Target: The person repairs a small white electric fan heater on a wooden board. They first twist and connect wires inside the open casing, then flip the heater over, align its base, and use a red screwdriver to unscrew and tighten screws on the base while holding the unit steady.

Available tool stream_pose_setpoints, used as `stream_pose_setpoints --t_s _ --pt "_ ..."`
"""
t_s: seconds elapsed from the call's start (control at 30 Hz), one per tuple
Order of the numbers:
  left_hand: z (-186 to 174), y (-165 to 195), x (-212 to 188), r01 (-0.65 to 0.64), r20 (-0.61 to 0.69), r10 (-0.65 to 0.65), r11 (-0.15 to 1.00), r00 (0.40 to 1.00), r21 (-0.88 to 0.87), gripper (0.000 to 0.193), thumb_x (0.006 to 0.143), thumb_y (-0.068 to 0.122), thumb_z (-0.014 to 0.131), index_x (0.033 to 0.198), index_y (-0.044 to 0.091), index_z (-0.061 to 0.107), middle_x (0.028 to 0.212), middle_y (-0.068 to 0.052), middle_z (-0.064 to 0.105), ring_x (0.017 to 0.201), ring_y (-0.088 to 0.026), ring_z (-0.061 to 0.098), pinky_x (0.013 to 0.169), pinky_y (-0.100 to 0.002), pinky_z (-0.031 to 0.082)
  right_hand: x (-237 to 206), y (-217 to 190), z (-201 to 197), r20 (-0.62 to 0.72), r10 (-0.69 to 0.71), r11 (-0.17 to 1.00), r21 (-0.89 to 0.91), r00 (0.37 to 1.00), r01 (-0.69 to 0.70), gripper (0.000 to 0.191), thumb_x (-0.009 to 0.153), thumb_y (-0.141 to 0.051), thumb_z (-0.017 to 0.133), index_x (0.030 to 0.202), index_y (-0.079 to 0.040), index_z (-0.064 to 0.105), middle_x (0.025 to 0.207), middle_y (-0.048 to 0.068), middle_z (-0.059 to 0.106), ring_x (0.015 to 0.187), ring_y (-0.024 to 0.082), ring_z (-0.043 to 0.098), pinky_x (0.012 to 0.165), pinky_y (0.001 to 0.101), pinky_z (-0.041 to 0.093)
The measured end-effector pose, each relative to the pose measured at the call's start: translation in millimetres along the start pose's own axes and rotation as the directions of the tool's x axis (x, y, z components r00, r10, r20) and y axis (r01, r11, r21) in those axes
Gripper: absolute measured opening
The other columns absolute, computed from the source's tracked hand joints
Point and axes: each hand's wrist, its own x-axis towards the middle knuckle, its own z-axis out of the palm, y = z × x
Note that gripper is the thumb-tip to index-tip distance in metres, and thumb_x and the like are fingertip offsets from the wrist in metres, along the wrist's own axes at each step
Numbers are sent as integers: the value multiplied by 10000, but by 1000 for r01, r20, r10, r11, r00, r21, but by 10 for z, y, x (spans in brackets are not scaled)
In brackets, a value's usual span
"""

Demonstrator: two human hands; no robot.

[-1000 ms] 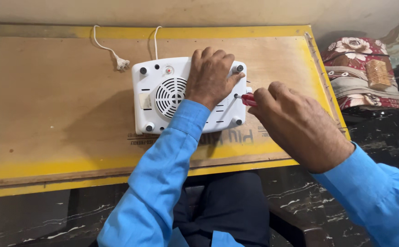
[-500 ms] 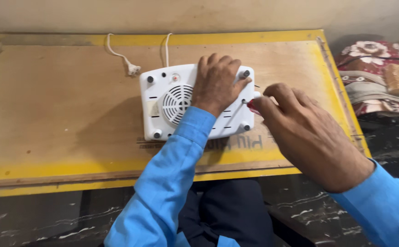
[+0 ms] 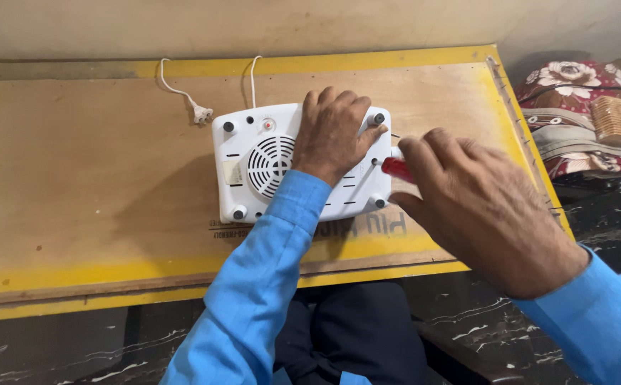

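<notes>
We clench our right hand (image 3: 485,214) around a red-handled screwdriver (image 3: 397,170); only a short stretch of the red handle shows past the fingers, and its tip points at the right edge of the white appliance (image 3: 302,162), near a screw hole there, though we cannot tell whether the tip is seated; our left hand (image 3: 335,135) lies flat and spread on the appliance, pressing it down, grasping nothing.

Against the views a moment ago, the right hand has drawn closer to the appliance and the handle sits lower along that right edge, while the left hand keeps its place on top; we judge that the tool is being lined up on a screw, with the casing held fast so it will not slide.

The appliance rests upside down near the middle of the table (image 3: 75,178), a plywood top with a yellow border; it is a flat white box with rounded corners, a round slotted vent (image 3: 269,164) left of centre, dark rubber feet at the corners and a small red mark near the top edge; its white cord (image 3: 176,91) runs off behind it to a plug (image 3: 202,114) lying just beside its upper left corner; a flowered cushion (image 3: 581,114) sits beyond the table's right end.
</notes>
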Motion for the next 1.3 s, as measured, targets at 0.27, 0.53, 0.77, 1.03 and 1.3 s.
stream_pose_setpoints --t_s 0.27,0.53,0.77,1.03,1.3 --pt "11 0 -7 -13 -25 13 1000 1000 1 334 868 417 763 923 91 722 937 -79 698 1014 -288 590 931 -469 403 -51 -14 -89 18 -36 992 121 999 34 300 910 -231 644 1090 5 599 880 138 644 789 327 668 634 459 525" --pt "-32 13 -26 0 4 0 1000 1000 21 356 866 434 753 943 88 722 953 -78 696 1020 -287 591 926 -459 408 -40 -7 32 14 -56 997 -54 998 56 446 911 -408 615 1167 -42 630 1066 114 621 889 228 655 765 371 553" --pt "-23 12 -35 -4 5 4 1000 1000 18 356 878 438 750 964 93 721 959 -70 692 1013 -276 588 925 -452 411 -131 40 20 -55 -163 986 38 985 165 433 857 -145 698 1268 -13 658 949 136 590 850 271 639 737 419 549" --pt "-40 23 -48 1 14 -1 1000 1000 0 369 847 428 779 973 85 730 969 -70 696 1006 -274 580 921 -445 408 -500 259 -263 -150 219 948 268 964 -174 325 826 -71 776 1120 52 710 944 160 697 805 256 710 713 372 576" --pt "-61 28 -45 5 38 -5 1000 999 2 369 851 419 780 981 77 732 975 -69 698 1012 -271 583 930 -443 410 -772 875 963 -431 514 832 462 742 -308 197 1014 -22 788 1184 52 722 1027 176 706 881 206 716 806 303 592"
